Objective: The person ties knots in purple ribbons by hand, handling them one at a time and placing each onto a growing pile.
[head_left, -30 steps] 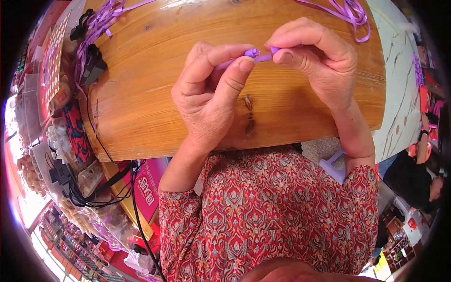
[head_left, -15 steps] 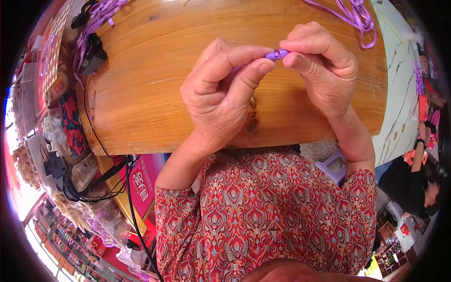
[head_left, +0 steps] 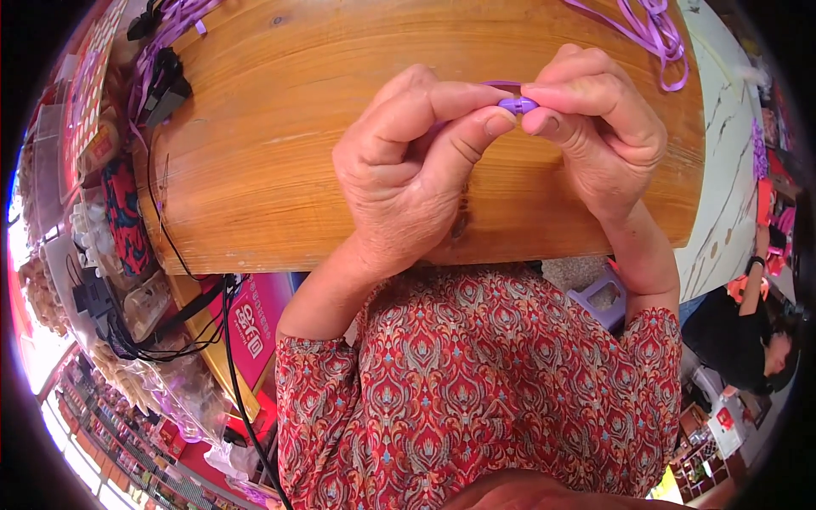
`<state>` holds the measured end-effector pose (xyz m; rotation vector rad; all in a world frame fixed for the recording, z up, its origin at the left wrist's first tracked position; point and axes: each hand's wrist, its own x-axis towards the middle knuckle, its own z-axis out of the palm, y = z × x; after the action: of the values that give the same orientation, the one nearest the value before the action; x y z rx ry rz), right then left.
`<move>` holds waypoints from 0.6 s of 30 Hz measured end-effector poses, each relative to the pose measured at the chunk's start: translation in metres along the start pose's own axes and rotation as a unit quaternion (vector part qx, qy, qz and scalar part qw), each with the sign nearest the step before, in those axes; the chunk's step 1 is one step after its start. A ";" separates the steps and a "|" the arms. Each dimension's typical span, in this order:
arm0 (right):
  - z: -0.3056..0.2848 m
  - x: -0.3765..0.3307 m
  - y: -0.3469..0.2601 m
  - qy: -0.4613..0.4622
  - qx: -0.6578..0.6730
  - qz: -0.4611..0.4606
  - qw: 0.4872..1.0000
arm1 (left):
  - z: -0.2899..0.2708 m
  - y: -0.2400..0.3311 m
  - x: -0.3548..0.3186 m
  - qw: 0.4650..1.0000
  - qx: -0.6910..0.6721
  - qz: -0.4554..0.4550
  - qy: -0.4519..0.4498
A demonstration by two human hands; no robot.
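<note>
Over the wooden table, both hands meet at a small purple plastic clasp. My left hand pinches its left end between thumb and bent forefinger. The right end sits in the same kind of pinch, between thumb and forefinger of my right hand. The two halves of the clasp look pressed together, with only a thin seam between them. A thin purple strap arches just above the clasp. My fingertips hide the clasp's ends.
Purple straps lie in a loose heap at the far right. More purple straps and a black clip-like object are at the far left. Black cables hang past the table's left edge. A person in black is off to the right.
The gap between the clasp's two halves has narrowed, and they now look joined. Both hands have shifted slightly right. The strap above the clasp has come into sight.
</note>
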<state>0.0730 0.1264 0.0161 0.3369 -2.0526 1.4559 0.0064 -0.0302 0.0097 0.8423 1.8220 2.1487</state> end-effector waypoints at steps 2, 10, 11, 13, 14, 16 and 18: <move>-0.003 0.002 -0.002 -0.013 -0.018 -0.006 1.000 | 0.000 0.001 0.000 1.000 0.006 -0.005 -0.001; -0.008 0.006 -0.003 -0.054 -0.015 -0.016 0.998 | -0.007 0.001 0.002 0.995 0.040 0.055 -0.074; -0.007 0.006 -0.003 -0.054 -0.014 -0.016 0.998 | -0.007 0.001 0.001 0.995 0.041 0.054 -0.074; -0.005 0.006 -0.004 -0.045 0.001 -0.019 0.999 | -0.005 0.003 0.000 0.997 -0.005 0.049 -0.065; -0.004 0.006 -0.005 -0.045 0.002 -0.019 0.999 | -0.006 0.004 0.000 0.997 -0.005 0.049 -0.065; -0.005 0.007 -0.009 -0.058 -0.028 -0.037 0.997 | -0.006 0.005 -0.002 0.996 0.003 0.047 -0.071; -0.006 0.008 -0.012 -0.065 -0.051 -0.050 0.995 | -0.008 0.005 -0.003 0.995 0.016 0.055 -0.082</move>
<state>0.0751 0.1284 0.0319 0.4957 -2.1704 1.2948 0.0053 -0.0389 0.0129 1.1146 1.7718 2.0491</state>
